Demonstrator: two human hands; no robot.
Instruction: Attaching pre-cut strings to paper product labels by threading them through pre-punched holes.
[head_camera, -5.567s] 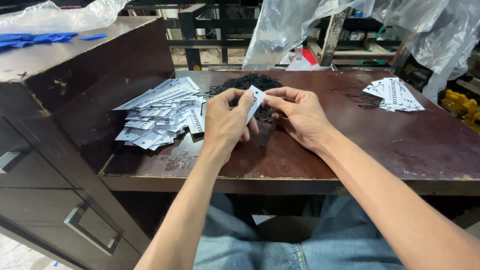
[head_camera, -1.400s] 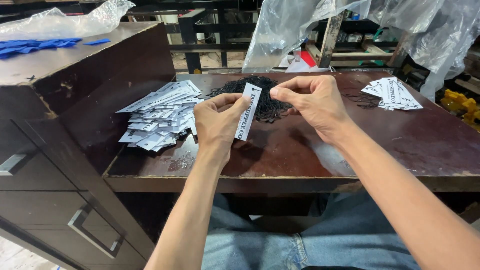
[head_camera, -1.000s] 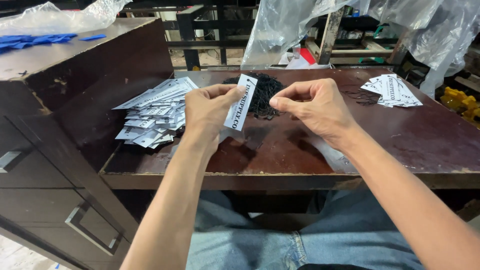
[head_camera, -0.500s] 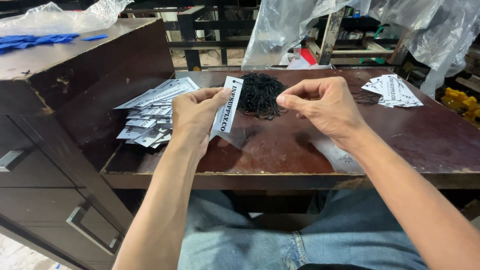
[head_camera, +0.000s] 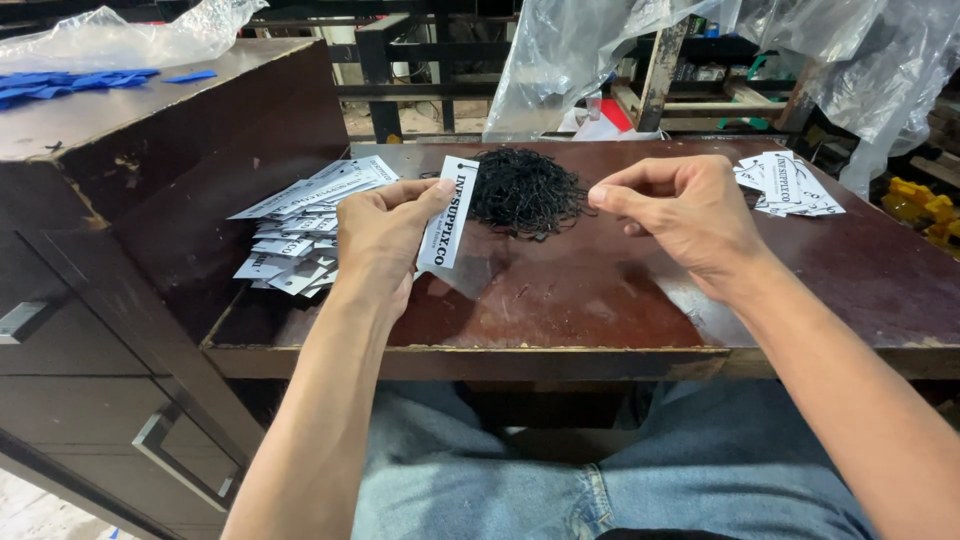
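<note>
The left hand (head_camera: 385, 235) pinches a white tag (head_camera: 449, 212) upright between thumb and fingers; the right hand (head_camera: 680, 215), thumb and forefinger pressed narrowly together, hovers right of the black string pile (head_camera: 525, 190).

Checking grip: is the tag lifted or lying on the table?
Lifted: the left hand pinches the tag by its edge, above the table.

Single cam on my head, no 2nd view so no overlap. Looks fwd and steeply down over my forearms and lap. Close range: my left hand (head_camera: 385, 235) and right hand (head_camera: 680, 215) sit mid-frame above the near edge of the brown table (head_camera: 600, 300). Top of frame reaches plastic sheeting (head_camera: 590, 60) behind table; dark cabinet (head_camera: 120, 200) fills left side, seen from above and beside
</note>
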